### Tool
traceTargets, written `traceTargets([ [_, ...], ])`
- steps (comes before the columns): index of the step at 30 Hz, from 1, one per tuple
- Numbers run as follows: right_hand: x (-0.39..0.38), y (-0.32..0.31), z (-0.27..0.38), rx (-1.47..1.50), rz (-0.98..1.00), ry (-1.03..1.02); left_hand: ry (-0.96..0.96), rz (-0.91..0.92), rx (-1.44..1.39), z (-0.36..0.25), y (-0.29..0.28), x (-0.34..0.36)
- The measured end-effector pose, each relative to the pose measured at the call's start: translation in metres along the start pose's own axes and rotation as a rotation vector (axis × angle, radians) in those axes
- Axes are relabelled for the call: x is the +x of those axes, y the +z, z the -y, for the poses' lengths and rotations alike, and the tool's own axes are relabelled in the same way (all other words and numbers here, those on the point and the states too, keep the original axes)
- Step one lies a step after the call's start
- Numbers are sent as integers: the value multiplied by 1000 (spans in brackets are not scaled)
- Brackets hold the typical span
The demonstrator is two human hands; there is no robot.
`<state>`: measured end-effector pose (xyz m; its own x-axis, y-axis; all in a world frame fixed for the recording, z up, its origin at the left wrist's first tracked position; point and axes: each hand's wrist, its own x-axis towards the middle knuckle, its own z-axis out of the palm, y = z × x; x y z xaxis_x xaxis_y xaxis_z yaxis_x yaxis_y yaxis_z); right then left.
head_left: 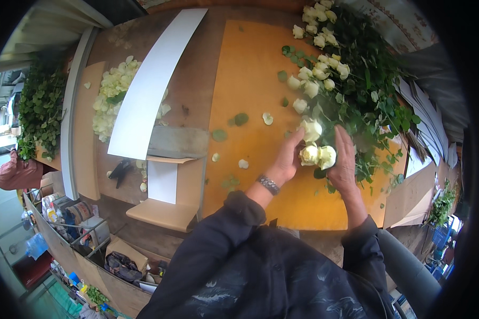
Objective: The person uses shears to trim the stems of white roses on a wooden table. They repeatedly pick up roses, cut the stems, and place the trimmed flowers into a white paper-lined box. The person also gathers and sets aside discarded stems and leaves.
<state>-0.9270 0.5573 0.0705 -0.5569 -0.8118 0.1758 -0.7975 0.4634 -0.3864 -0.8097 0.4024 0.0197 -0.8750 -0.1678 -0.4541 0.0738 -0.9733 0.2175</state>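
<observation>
My left hand [288,157], with a bracelet at the wrist, grips a cluster of white roses [310,155] from the left, fingers partly hidden behind the blooms. Along the cluster's right side, my right hand [344,159] has its fingers stretched out, beside the leaves. Beyond both hands lies a long pile of leafy stems [368,95] with more white rose heads [319,72]. Loose petals [267,118] and leaves [241,119] are scattered on the orange board [245,191] under them.
Left of the board stand a curved white sheet [154,80], cream petals [114,87], a cardboard form [159,212] and a black tool [121,171]. Farther left are greenery [40,106] and another person [18,173]. Paper sheets [420,122] lie at right; a cluttered cart [90,236] stands below.
</observation>
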Motion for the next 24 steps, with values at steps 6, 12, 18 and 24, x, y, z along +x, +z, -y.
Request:
traceTargets([
  [6,18,3,-15,29,128,-46,-11,17,142,1,3,-3],
  [12,21,-1,6,210,32,62,-94,-48,84,-19,-16,16],
  [18,35,2,4,116,161,152,-174,-40,22,-16,-37,29],
  [24,46,-4,13,101,159,358,-187,-143,-45,-15,-52,47],
])
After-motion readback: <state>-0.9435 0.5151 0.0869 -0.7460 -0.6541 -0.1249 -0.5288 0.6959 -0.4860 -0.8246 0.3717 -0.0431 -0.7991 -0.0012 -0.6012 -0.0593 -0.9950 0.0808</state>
